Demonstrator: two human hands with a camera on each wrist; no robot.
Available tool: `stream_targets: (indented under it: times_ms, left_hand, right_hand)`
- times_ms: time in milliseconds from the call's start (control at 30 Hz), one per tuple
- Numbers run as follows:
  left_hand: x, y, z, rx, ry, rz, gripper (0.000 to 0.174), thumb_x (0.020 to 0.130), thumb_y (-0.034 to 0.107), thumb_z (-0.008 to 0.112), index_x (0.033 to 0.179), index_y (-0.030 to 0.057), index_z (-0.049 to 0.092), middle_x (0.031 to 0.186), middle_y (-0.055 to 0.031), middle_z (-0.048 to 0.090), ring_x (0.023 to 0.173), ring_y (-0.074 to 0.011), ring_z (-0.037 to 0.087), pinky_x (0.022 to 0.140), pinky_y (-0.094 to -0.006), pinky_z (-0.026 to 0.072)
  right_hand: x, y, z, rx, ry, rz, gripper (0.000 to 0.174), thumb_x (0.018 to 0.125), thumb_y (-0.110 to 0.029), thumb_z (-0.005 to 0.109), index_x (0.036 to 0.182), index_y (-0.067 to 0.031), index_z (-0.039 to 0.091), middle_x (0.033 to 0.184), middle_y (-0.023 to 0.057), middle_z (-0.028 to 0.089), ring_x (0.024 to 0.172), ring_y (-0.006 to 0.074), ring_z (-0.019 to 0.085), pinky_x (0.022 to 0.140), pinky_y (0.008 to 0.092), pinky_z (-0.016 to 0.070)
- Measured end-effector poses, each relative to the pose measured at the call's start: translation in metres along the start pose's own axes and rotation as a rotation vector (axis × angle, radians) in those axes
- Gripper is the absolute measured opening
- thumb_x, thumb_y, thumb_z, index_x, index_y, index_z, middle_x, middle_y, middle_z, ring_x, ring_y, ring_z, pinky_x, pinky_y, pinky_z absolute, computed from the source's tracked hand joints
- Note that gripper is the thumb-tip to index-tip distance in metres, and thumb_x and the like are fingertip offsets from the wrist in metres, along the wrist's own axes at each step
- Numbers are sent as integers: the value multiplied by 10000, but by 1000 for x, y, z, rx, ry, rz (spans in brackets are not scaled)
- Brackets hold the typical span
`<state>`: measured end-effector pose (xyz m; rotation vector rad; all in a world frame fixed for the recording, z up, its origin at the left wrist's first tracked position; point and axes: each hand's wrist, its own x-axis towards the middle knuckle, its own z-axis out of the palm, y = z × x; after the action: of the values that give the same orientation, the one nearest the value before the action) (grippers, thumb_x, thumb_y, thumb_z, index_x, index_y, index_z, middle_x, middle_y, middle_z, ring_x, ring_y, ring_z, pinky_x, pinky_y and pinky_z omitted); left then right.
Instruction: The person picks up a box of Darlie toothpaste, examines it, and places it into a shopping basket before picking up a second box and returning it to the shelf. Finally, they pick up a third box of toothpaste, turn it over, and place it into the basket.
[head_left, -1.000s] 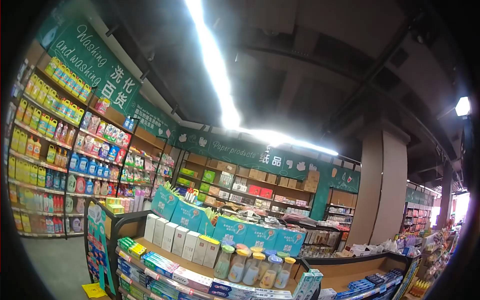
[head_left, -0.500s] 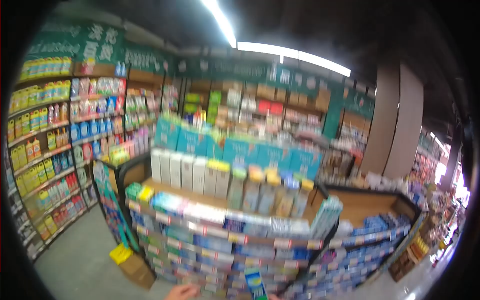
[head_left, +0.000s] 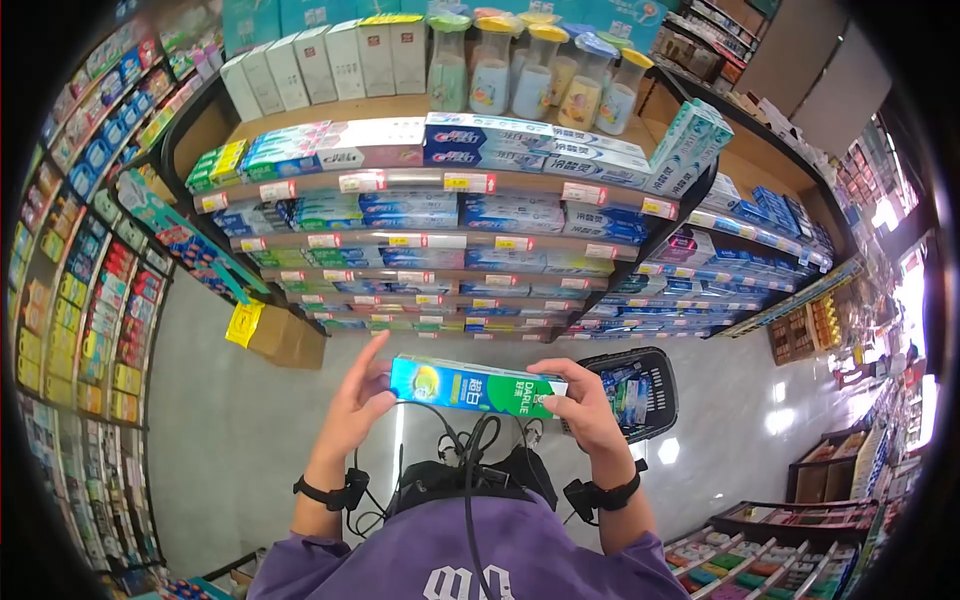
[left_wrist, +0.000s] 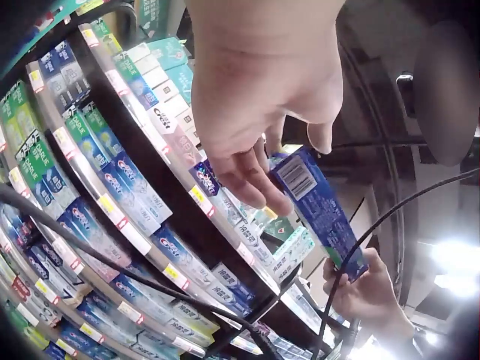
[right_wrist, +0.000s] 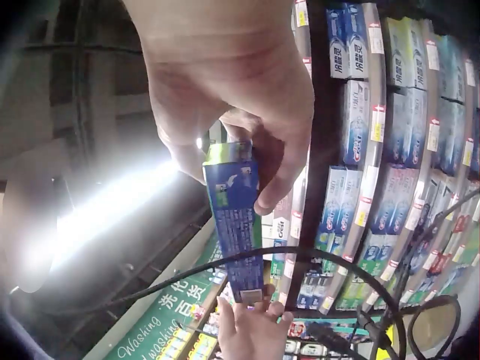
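Note:
A blue and green Darlie toothpaste box (head_left: 478,388) lies sideways between the two hands, over the floor in front of the shelf. My right hand (head_left: 585,400) pinches its green end, the thumb across the printed front. At the blue end is my left hand (head_left: 352,400), its index finger extended and its thumb tip close by the box. In the left wrist view the left fingers (left_wrist: 264,187) and thumb stand apart around the end of the box (left_wrist: 319,202). The right wrist view shows the right thumb and fingers on either side of the box (right_wrist: 234,225).
Shelves of toothpaste boxes (head_left: 385,212) rise just ahead, with lidded jugs (head_left: 535,78) on top. A black shopping basket (head_left: 655,400) holding several packs stands on the floor at right. A carton (head_left: 285,340) sits at left. Black cables (head_left: 470,470) run before the body.
The head view has tilted down from ceiling and signs to the hands. The box, upright at the lower edge half a second ago, now lies sideways, and the left hand has come to its end.

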<state>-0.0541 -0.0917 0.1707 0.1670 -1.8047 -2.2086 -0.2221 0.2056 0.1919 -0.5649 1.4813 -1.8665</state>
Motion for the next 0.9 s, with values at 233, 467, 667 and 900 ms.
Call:
stream_targets:
  times_ms: [233,467,667,900]
  left_hand:
    - [-5,0,-6,86,-30,-138,565,891,40,725,1398,35,476,1161,-118,665,995,-215,683,895,-360,555]
    - [-1,0,-9,185,-29,-99,556,875,47,746,1370,37,493,1130,-122,687,972,-204,695,879,-346,557]
    - [5,0,-6,104,-21,-167,576,860,68,784,1376,83,530,1086,-61,700,953,-134,654,897,-313,514]
    - [11,-2,-4,126,-39,-148,571,869,86,784,1381,85,531,1072,-53,697,931,-125,650,874,-301,514]
  right_hand:
    - [-2,12,21,324,93,65,592,924,-91,657,1463,-32,421,1220,136,648,1069,236,665,911,399,540]
    - [-4,19,23,364,65,54,807,881,-82,715,1569,-39,294,1298,154,610,1169,274,633,951,437,535]
    - [-7,19,23,357,106,72,793,894,-73,705,1568,-30,288,1291,160,622,1135,280,653,943,433,537]
    - [-9,24,21,395,117,69,769,911,-75,692,1562,-16,287,1279,170,631,1104,295,670,935,420,539]
